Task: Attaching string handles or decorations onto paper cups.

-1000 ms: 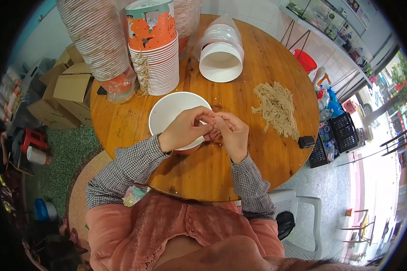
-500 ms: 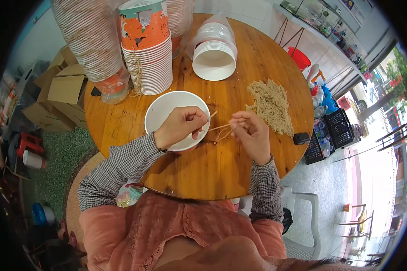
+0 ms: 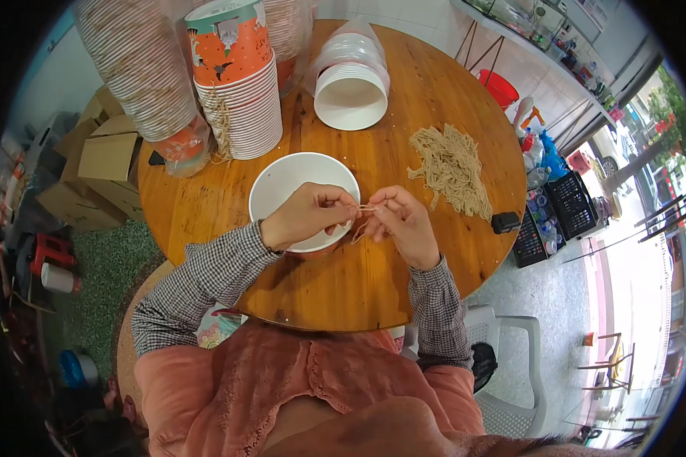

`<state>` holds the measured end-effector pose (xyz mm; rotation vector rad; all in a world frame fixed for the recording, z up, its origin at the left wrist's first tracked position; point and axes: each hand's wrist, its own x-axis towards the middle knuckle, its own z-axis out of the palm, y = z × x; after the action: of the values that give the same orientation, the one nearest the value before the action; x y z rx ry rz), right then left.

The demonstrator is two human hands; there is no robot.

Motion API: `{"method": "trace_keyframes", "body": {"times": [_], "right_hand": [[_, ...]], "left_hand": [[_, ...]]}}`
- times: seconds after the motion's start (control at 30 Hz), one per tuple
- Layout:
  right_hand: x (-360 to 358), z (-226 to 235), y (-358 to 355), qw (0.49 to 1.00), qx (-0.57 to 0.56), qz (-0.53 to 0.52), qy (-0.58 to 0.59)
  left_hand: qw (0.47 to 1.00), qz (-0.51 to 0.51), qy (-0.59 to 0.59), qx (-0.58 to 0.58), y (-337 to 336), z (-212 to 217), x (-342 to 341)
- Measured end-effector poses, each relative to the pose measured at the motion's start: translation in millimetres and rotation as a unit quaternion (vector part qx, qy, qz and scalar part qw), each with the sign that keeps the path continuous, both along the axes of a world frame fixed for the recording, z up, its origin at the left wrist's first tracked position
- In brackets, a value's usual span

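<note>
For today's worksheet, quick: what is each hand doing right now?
Left hand: fingers pinched shut on one end of a thin string, over the white bowl.
Right hand: fingers pinched on the string's other end.

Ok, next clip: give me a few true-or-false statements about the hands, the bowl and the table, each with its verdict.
1. Both hands, left hand and right hand, pinch a thin tan string between them. True.
2. The white bowl under the hands is full of noodles. False: it looks empty.
3. A pile of tan strings lies on the round wooden table to the person's right. True.
4. The stack of white cups stands upright. False: it lies on its side, mouth toward the person.
</note>
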<state>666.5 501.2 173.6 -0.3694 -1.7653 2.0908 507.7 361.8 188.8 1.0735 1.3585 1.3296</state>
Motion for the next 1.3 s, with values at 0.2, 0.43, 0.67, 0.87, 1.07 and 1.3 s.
{"method": "trace_keyframes", "body": {"times": [0.2, 0.43, 0.67, 0.87, 1.07, 1.3], "right_hand": [[2.5, -7.3, -1.5, 0.99, 0.11, -0.018, 0.089], [-2.3, -7.0, -6.9, 0.971, 0.175, -0.094, 0.131], [10.2, 7.5, -8.1, 0.927, 0.294, -0.203, 0.113], [12.6, 37.2, -26.7, 0.9, 0.427, -0.044, 0.078], [-4.8, 21.6, -18.2, 0.959, 0.266, -0.071, 0.073], [-5.5, 9.1, -11.1, 0.993, 0.099, -0.042, 0.047]], "left_hand": [[1.0, 0.006, -0.02, -0.005, 0.0, 0.1, 0.2], [1.0, 0.004, 0.016, 0.008, 0.6, -1.3, 2.3], [1.0, -0.016, 0.008, -0.015, -6.5, -3.8, -11.0], [0.989, 0.005, -0.142, -0.025, -9.0, 9.6, -0.1], [0.981, -0.022, -0.191, 0.0, -8.1, 9.6, 4.9], [0.991, 0.005, -0.136, -0.008, -5.2, 3.2, 3.3]]}}
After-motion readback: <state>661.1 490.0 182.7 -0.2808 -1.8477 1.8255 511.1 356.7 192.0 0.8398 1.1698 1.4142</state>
